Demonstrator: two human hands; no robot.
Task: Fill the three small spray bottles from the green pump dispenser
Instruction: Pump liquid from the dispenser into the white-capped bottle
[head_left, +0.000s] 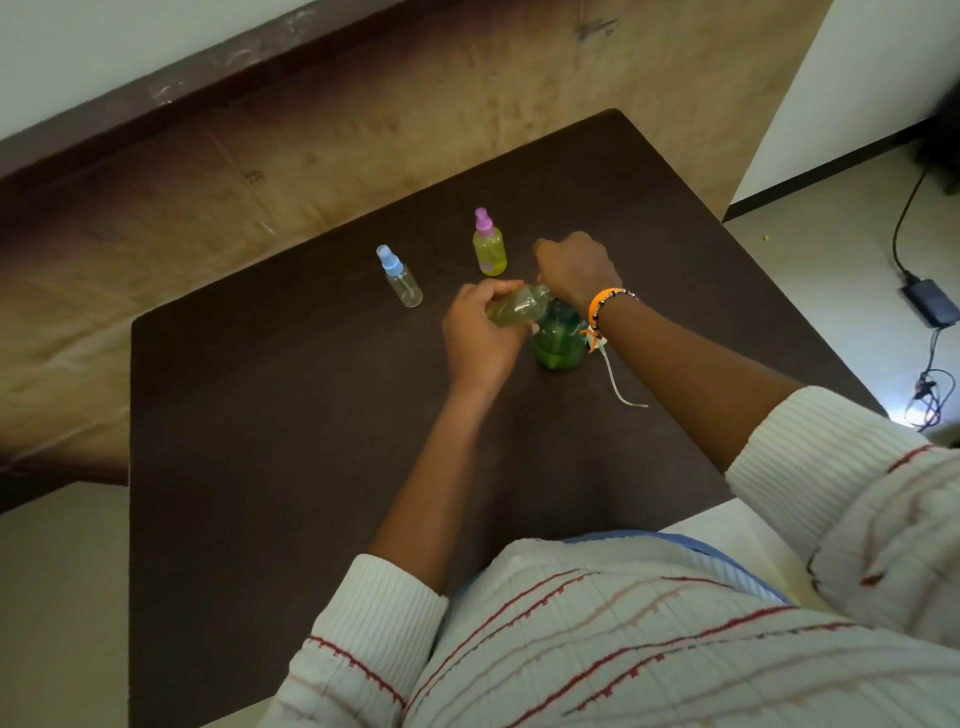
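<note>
The green pump dispenser (558, 340) stands on the dark brown table (311, 441). My right hand (574, 270) sits on top of it with curled fingers and hides the pump head. My left hand (480, 338) grips a small uncapped spray bottle (519, 307), tilted with its mouth toward the pump and holding yellowish liquid. A spray bottle with a purple cap (489, 244), filled with yellow liquid, stands upright behind. A clear bottle with a blue cap (399, 277) stands further left and looks empty.
A white spray-head piece with a thin dip tube (618, 379) lies on the table right of the dispenser. The table's right edge drops to a floor with a black power adapter (930, 306) and cables. A wall panel runs behind.
</note>
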